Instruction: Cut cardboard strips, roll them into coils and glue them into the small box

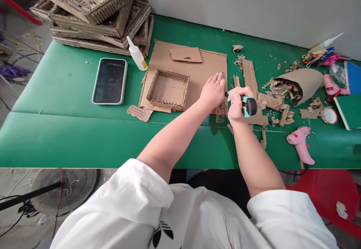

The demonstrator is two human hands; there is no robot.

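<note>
My left hand [213, 91] presses flat on a clear ruler [220, 113] that lies along the right edge of a brown cardboard sheet [180, 66]. My right hand [237, 104] grips a teal and black utility knife [248, 105], its tip down at the ruler's edge beside my left fingers. On the sheet sit a shallow square cardboard tray [168, 88] and a smaller cardboard piece [185, 55].
On the green table [62, 128] lie a phone [109, 80], a white glue bottle [137, 54], stacked cardboard frames [93, 12], a corrugated strip [249, 74], a cardboard cone with scraps [299, 81] and a pink glue gun [301, 142]. A red stool [329, 196] stands below right.
</note>
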